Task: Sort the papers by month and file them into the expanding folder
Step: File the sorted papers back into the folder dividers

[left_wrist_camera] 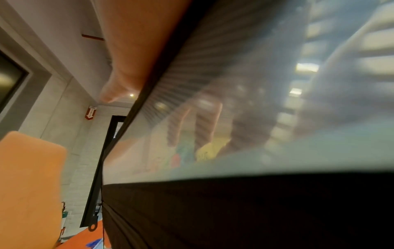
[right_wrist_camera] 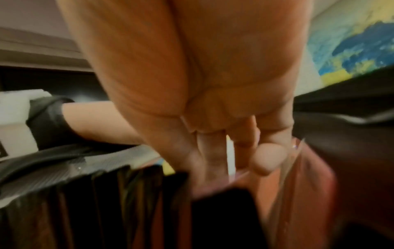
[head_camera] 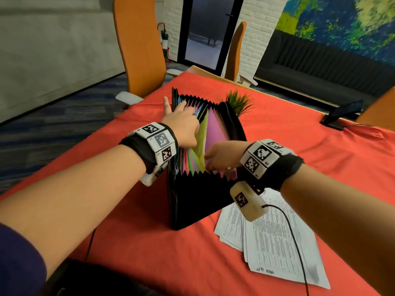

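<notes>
A black expanding folder [head_camera: 198,199] stands open on the red tablecloth [head_camera: 132,231], its coloured dividers [head_camera: 199,144] fanned out. My left hand [head_camera: 180,110] is at the far end: straight fingers reach in among the dividers and the thumb [left_wrist_camera: 119,87] stays outside the end wall. In the left wrist view those fingers [left_wrist_camera: 204,121] show blurred through a translucent divider. My right hand [head_camera: 213,161] is at the near end, fingers [right_wrist_camera: 213,156] pointing down into a pocket beside the pink divider. A thin white edge shows between two of them. Printed papers [head_camera: 275,242] lie on the cloth at the near right.
A small green plant [head_camera: 240,102] stands just behind the folder. A phone on a stand [head_camera: 344,113] sits at the table's far right edge. Orange chairs [head_camera: 139,45] stand along the far side. A black cable [head_camera: 297,242] runs over the papers.
</notes>
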### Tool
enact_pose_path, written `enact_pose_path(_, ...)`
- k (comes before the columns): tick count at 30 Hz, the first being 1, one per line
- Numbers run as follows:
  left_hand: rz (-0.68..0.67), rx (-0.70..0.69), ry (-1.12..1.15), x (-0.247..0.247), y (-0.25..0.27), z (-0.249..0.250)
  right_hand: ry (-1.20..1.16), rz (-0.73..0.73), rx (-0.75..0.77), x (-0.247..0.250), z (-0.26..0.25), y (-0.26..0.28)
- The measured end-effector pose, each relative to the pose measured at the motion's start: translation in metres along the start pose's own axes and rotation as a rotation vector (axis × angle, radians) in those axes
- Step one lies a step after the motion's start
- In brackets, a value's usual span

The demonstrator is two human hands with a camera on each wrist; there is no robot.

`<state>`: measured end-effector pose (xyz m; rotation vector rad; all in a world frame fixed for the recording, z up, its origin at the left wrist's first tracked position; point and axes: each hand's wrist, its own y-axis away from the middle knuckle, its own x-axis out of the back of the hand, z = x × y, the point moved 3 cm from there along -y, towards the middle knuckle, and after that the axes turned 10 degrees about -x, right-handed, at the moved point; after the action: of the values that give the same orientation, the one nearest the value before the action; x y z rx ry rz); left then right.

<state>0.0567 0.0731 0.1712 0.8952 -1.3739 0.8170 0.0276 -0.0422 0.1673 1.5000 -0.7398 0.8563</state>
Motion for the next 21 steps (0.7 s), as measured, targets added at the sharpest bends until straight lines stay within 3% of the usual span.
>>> enact_pose_path(2, 0.014, -0.105, -0.057, 0.003, -0.001, 0.006, -0.044, 0.009, 0.028, 0.004, 0.006, 0.006)
enact_pose_path(3, 0.008, -0.174, -0.086, 0.005, -0.001, 0.009, -0.089, 0.087, 0.054, 0.015, 0.012, 0.012)
enact_pose_path(7, -0.096, -0.452, -0.295, 0.004, 0.001, 0.018, -0.746, 0.394, 0.061, 0.048, 0.083, 0.031)
enact_pose_path(9, -0.160, -0.533, -0.392, 0.001, 0.002, 0.020, -0.873, 0.455, -0.045, 0.035, 0.131, 0.034)
enact_pose_path(12, -0.232, -0.592, -0.441, -0.003, 0.005, 0.022, -0.798, 0.397, -0.302, -0.026, 0.208, 0.013)
enact_pose_path(14, -0.239, -0.601, -0.432, -0.003, 0.005, 0.022, -0.684, 0.282, -0.498, -0.078, 0.247, 0.002)
enact_pose_path(16, -0.220, -0.608, -0.407, -0.004, 0.004, 0.023, -0.553, 0.162, -0.649, -0.132, 0.274, 0.000)
enact_pose_path(21, -0.190, -0.638, -0.338, -0.006, -0.001, 0.023, -0.582, -0.038, -0.985, -0.238, 0.306, 0.009)
